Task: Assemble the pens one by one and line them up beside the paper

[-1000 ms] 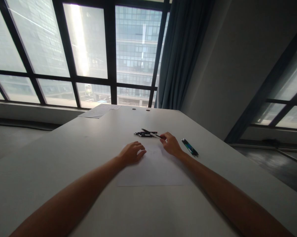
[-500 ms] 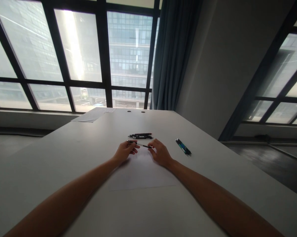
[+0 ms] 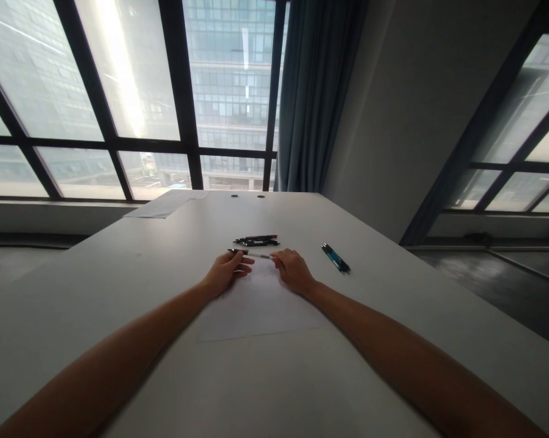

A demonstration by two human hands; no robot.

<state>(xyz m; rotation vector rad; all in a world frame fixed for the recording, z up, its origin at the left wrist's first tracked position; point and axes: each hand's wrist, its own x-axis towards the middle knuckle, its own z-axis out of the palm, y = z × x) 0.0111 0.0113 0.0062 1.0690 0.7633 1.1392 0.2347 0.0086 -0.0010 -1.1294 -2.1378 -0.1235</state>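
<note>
Your left hand [image 3: 221,274] is now joining your right hand [image 3: 294,271] on the pen [image 3: 258,255], fingers pinching both ends, steadying it.

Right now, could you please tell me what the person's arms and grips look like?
Both the left arm and right arm are bare as far as the picture shows, with no sleeve, watch or bracelet visible. The left grip and right grip are ungloved hands; small details are unclear.
</note>
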